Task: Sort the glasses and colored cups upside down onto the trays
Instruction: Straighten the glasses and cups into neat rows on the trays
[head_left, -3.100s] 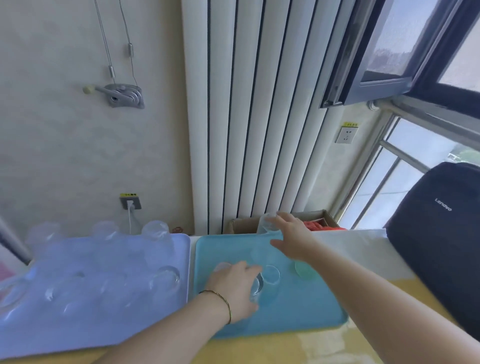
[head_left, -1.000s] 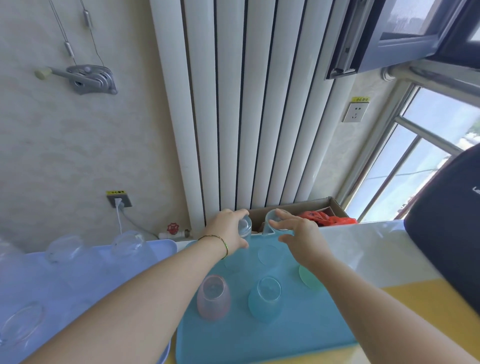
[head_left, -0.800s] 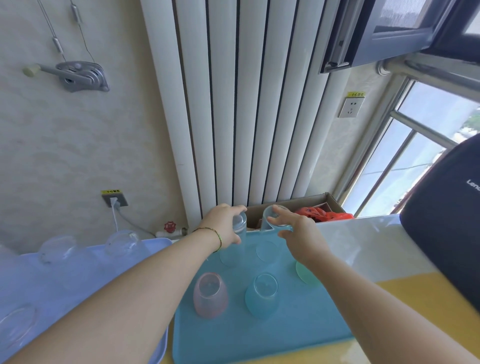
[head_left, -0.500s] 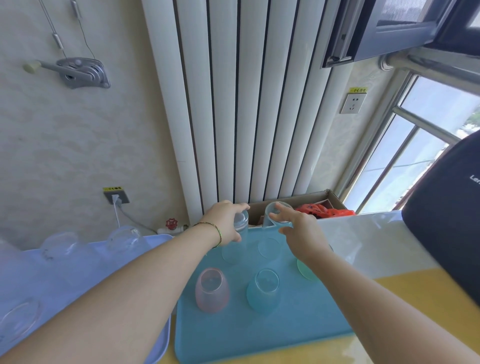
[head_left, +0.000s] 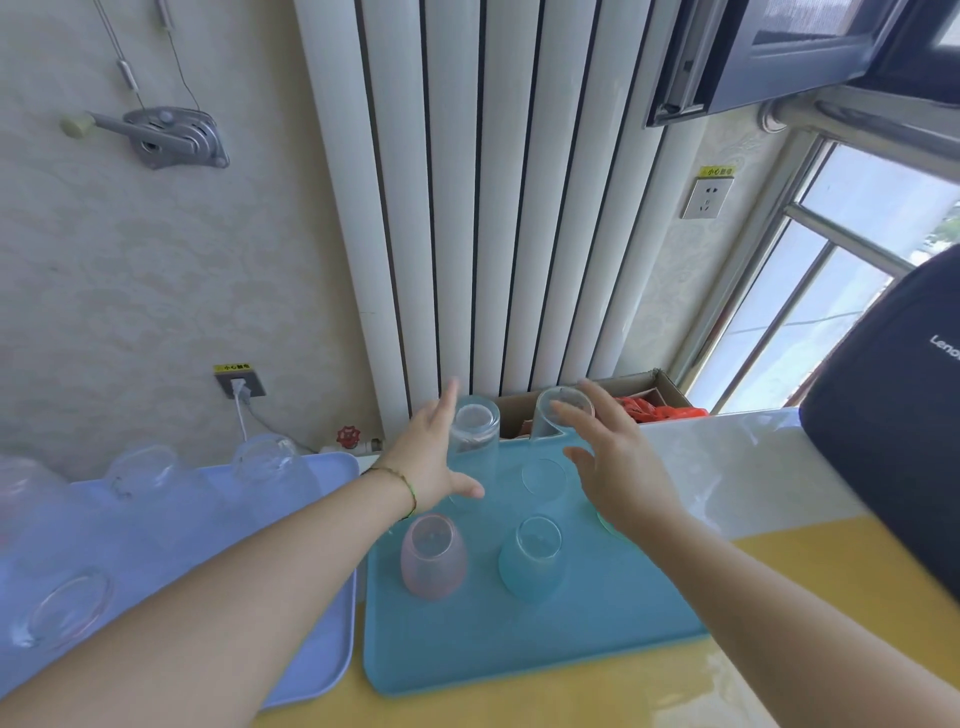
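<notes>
A teal tray (head_left: 597, 639) holds upside-down cups: a pink cup (head_left: 432, 557), a teal cup (head_left: 531, 556), a blue-tinted cup (head_left: 472, 425) and another blue-tinted cup (head_left: 560, 411) along the far edge, one more (head_left: 543, 480) between them, and a green cup (head_left: 608, 522) mostly hidden behind my right wrist. My left hand (head_left: 431, 457) hovers with fingers spread just left of the far-left cup. My right hand (head_left: 615, 462) is spread open beside the far-right cup. Neither hand holds anything. A lavender tray (head_left: 218, 519) on the left carries several clear glasses (head_left: 265, 460) upside down.
A white radiator stands behind the trays. A cardboard box (head_left: 639, 397) with something orange sits behind the teal tray. A black backpack (head_left: 893, 431) stands at the right on the yellow table (head_left: 810, 577). A wall socket with a plug (head_left: 239, 384) is at the left.
Both hands have let go of the two far cups, which now stand upside down on the teal tray's far edge. The fingers have spread and drawn slightly back.
</notes>
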